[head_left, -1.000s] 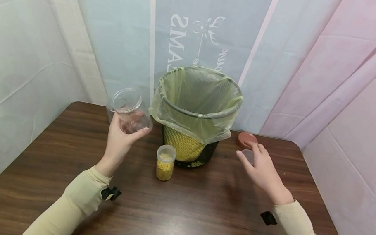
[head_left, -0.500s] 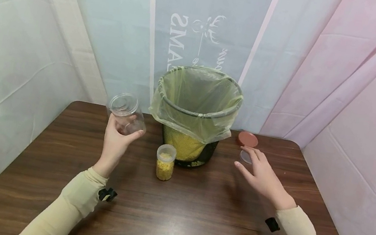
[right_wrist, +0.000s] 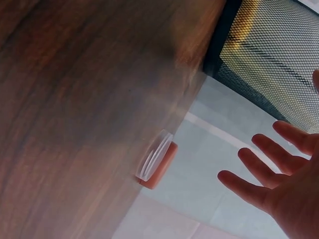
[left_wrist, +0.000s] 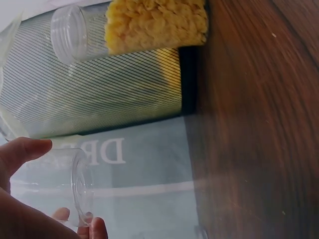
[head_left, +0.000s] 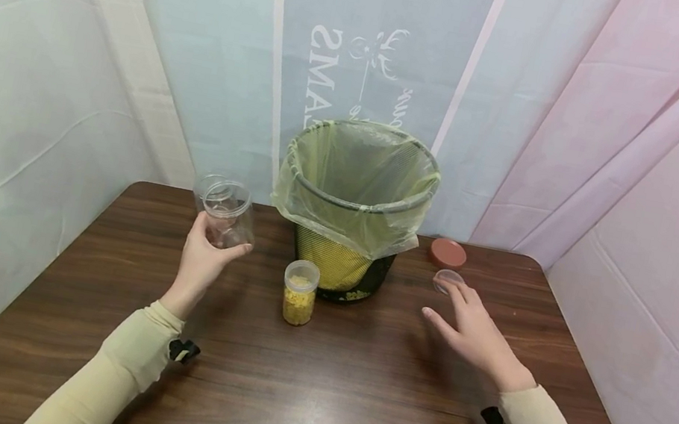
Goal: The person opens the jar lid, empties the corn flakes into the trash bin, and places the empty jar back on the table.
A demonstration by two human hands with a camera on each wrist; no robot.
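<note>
My left hand (head_left: 200,267) grips a clear plastic jar (head_left: 236,228), thumb on one side and fingers round the other. In the left wrist view this jar (left_wrist: 47,174) looks see-through with no contents, its base above the tabletop. Just behind it, partly hidden, stands another clear jar (head_left: 205,182). My right hand (head_left: 478,335) hovers with its fingers spread and nothing in it. Beyond its fingertips a clear lid (head_left: 452,276) lies on the table in front of a reddish-brown lid (head_left: 448,252). Both the clear lid (right_wrist: 155,155) and brown lid (right_wrist: 163,167) show in the right wrist view.
A black mesh bin (head_left: 378,279) with a pale yellow-green bag (head_left: 350,229) over its rim stands at the back centre. Before it, an uncovered clear jar of yellow pasta-like pieces (head_left: 297,303) sits on the dark wooden table (head_left: 306,403). Fabric walls enclose three sides.
My left hand has moved left and lowered its jar towards the table, bringing it upright. My right hand has let go of the clear lid, drawn back slightly and spread its fingers.
</note>
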